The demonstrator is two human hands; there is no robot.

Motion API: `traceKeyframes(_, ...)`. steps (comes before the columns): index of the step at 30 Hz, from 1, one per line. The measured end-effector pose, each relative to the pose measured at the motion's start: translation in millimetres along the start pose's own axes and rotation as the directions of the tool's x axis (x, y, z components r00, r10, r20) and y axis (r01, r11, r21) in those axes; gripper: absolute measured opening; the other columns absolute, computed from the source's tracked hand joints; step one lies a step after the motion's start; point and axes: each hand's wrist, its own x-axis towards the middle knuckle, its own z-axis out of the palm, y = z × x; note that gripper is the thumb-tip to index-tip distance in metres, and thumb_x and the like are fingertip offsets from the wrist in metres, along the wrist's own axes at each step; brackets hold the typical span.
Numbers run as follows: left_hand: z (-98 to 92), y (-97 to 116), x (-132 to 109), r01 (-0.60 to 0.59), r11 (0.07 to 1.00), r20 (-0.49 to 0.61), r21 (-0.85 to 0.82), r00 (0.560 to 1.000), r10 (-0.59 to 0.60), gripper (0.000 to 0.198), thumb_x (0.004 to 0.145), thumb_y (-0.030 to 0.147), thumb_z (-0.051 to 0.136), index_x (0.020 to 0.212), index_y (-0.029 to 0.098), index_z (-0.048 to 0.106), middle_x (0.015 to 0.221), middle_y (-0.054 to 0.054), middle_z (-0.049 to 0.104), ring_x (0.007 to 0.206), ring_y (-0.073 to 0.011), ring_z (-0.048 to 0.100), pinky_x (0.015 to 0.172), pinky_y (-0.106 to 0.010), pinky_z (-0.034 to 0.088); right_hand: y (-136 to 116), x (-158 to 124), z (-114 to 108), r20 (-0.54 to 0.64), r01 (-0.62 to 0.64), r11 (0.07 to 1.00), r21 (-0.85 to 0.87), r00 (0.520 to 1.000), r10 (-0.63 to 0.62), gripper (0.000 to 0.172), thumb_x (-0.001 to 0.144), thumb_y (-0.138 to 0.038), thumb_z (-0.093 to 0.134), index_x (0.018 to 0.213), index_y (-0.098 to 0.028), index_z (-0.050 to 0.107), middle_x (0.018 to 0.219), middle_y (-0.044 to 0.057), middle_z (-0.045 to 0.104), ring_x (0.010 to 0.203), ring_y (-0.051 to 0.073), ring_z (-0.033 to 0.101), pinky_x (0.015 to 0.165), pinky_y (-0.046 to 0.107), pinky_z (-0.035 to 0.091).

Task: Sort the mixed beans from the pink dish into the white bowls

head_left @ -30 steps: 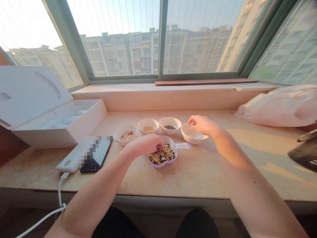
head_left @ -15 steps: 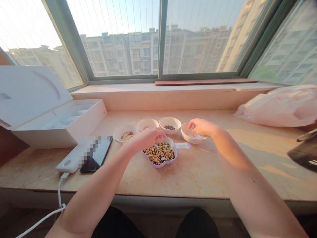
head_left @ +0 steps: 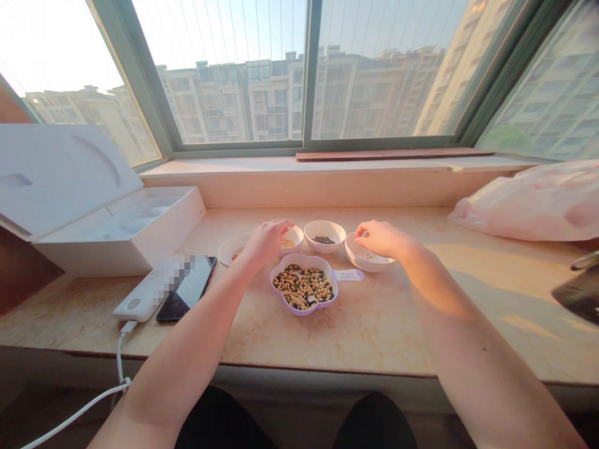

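My left hand (head_left: pixel 270 240) hangs over the near left part of a white bowl with yellow beans (head_left: pixel 287 244), its fingers bent together; whatever they pinch is too small to see. In a pinch too, my right hand (head_left: pixel 380 237) is above the right white bowl (head_left: pixel 367 264), which holds a few pale beans; its fingertips hide what is between them. Between and nearer me stands a lilac flower-shaped dish (head_left: pixel 299 311) with a labelled handle, full of mixed beans (head_left: pixel 304 287). A white bowl with dark beans (head_left: pixel 324 231) stands behind it. My left hand partly covers the leftmost white bowl (head_left: pixel 229 249).
An open white box (head_left: pixel 163 224) stands at the left. In front of it lie a white power bank (head_left: pixel 138 304) with a cable and a dark phone (head_left: pixel 187 293). A plastic bag (head_left: pixel 528 206) and a dark object (head_left: pixel 580 290) are at the right.
My left hand has moved away and left from above the lilac dish to the yellow-bean bowl, uncovering the dish. My right hand stays at the right bowl. The view has shifted slightly.
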Motion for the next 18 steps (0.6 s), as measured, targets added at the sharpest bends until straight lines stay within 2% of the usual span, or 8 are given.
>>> traceKeyframes(6,2.2,-4,-4,0.039,0.993,0.015,0.107,0.999,-0.041,0.042,0.096,0.010,0.045,0.132,0.016,0.065,0.137,-0.011,0.065,0.121,-0.0240,0.064,0.107,-0.035,0.048,-15,-11,1,-0.117,0.092,0.996,-0.013,0.989,-0.093,0.023,0.093,-0.035,0.056,0.098,-0.023,0.075,0.100,0.009,0.079,0.090,0.025,0.070,0.067,0.031,0.044)
traceKeyframes(10,-3.0,6,-6,0.013,0.991,0.040,0.133,0.999,-0.018,0.037,0.098,0.015,0.046,0.129,0.018,0.067,0.134,-0.011,0.064,0.118,-0.0235,0.064,0.105,-0.036,0.049,-22,-12,3,-0.154,0.090,0.996,-0.017,0.984,-0.091,0.024,0.093,-0.037,0.057,0.101,-0.024,0.075,0.099,0.008,0.079,0.089,0.025,0.070,0.066,0.031,0.043)
traceKeyframes(12,-6.3,14,-7,-0.060,0.992,0.108,0.110,0.993,0.048,0.033,0.097,0.014,0.048,0.120,0.019,0.071,0.127,-0.009,0.067,0.113,-0.0217,0.065,0.101,-0.034,0.050,-26,-13,5,-0.166,0.114,0.994,-0.006,0.980,-0.113,0.023,0.093,-0.037,0.057,0.101,-0.024,0.075,0.098,0.008,0.079,0.089,0.026,0.070,0.066,0.031,0.043)
traceKeyframes(14,-8.7,23,-9,-0.152,0.985,0.234,0.079,0.964,0.130,0.027,0.095,0.014,0.050,0.107,0.019,0.074,0.119,-0.008,0.071,0.106,-0.0200,0.066,0.095,-0.031,0.051,-31,-16,5,-0.187,0.151,0.988,0.016,0.972,-0.145,0.023,0.094,-0.036,0.057,0.101,-0.024,0.074,0.098,0.009,0.078,0.090,0.026,0.070,0.066,0.031,0.042)
traceKeyframes(18,-11.4,40,-18,-0.237,0.968,0.473,0.082,0.864,0.172,0.025,0.088,0.013,0.057,0.102,0.021,0.075,0.103,-0.004,0.075,0.093,-0.0177,0.066,0.081,-0.026,0.049,-48,-30,1,-0.172,0.229,0.969,0.096,0.962,-0.210,0.019,0.093,-0.034,0.059,0.096,-0.023,0.074,0.091,0.006,0.077,0.087,0.024,0.069,0.068,0.030,0.042)
